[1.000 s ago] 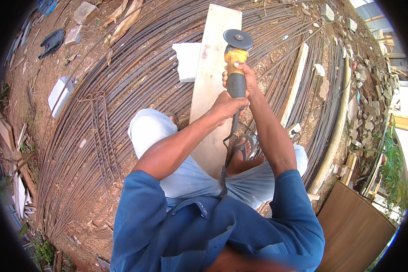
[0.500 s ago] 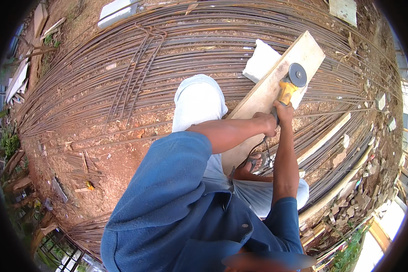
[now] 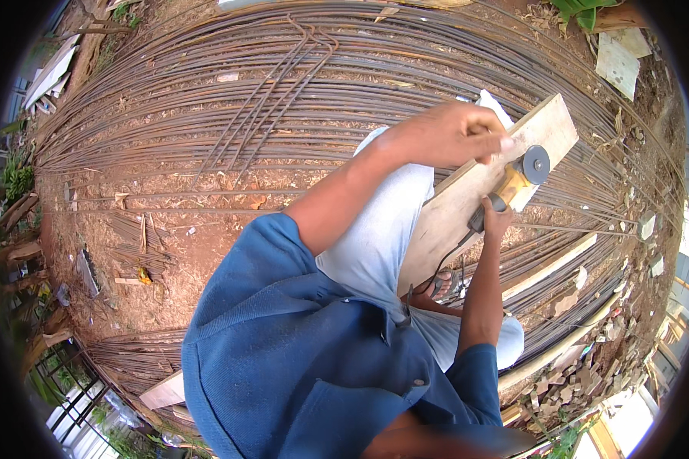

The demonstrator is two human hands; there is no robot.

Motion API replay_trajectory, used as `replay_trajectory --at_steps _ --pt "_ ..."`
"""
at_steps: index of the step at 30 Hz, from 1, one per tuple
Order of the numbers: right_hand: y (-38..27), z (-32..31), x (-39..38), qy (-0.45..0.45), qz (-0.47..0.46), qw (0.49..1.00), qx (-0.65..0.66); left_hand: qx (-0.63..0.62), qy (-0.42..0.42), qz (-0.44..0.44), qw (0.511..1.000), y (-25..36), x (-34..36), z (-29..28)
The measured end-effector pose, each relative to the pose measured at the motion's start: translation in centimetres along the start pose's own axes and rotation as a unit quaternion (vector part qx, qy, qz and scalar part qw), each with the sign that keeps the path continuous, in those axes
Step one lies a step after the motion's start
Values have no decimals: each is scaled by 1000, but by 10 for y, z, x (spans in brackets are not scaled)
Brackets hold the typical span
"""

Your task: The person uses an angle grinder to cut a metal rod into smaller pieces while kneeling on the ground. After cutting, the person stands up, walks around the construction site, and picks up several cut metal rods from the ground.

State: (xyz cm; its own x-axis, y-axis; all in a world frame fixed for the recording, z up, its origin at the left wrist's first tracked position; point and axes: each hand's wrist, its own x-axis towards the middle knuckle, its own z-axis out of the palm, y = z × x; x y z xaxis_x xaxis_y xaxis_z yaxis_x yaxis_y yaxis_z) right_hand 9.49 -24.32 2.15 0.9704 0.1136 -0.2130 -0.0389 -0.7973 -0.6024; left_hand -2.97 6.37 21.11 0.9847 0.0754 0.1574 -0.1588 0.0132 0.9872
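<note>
My left hand (image 3: 471,134) is raised over the plywood board (image 3: 555,126), fingers loosely curled and apart, with nothing visible in them. My right hand (image 3: 496,216) grips the black body of a yellow-and-black angle grinder (image 3: 517,186), which lies over the board with its dark disc (image 3: 535,164) at the far end and a black cord running down toward my sandalled foot (image 3: 440,284). The board lies diagonally beside my left knee, with part of a white block (image 3: 490,103) showing behind it.
Long rusty rebar rods (image 3: 153,115) spread over the dirt, with bent bars (image 3: 283,92) on top. A timber strip (image 3: 551,264) and pale pole (image 3: 559,348) lie to my right, near broken rubble (image 3: 559,390). A metal grid (image 3: 69,390) and plants (image 3: 15,176) border the left.
My left hand has let go of the grinder and lifted up and forward. My right hand still holds it. The view has swung round, shifting the board and grinder rightward in the picture.
</note>
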Motion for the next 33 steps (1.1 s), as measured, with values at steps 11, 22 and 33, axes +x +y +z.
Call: replay_trajectory --at_steps 11,22,33 --pt "-2 -47 -76 89 -80 993 -17 495 267 -568 601 -244 -203 -274" --pt "33 -233 -167 251 29 946 -204 510 136 -657 538 -256 -213 -307" --pt "2 -257 -175 295 62 910 -286 527 164 -617 561 -292 -240 -292"
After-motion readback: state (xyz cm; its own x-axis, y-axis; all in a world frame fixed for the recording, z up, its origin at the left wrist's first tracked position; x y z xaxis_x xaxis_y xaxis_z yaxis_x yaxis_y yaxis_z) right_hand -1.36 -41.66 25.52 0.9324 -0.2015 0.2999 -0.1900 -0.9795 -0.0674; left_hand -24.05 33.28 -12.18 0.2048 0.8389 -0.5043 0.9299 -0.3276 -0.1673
